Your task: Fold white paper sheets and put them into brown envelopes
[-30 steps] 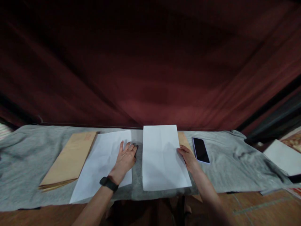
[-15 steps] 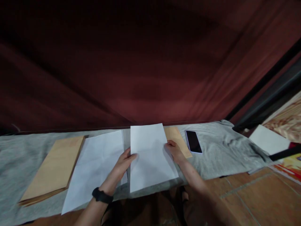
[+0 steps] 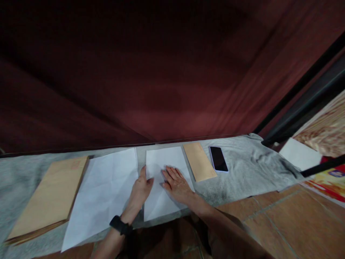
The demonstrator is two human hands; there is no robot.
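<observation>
Now the right hand (image 3: 176,183) lies open and flat on the white sheet (image 3: 164,180), the left hand (image 3: 141,189) open at its 9 o'clock edge.

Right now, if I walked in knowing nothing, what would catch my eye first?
Probably the two bare hands on the white sheet at the middle of the grey cloth: the right hand lies flat on it, the left hand rests at its left edge. Then the dark red curtain filling the background, and the black phone beside a brown envelope to the right.
</observation>
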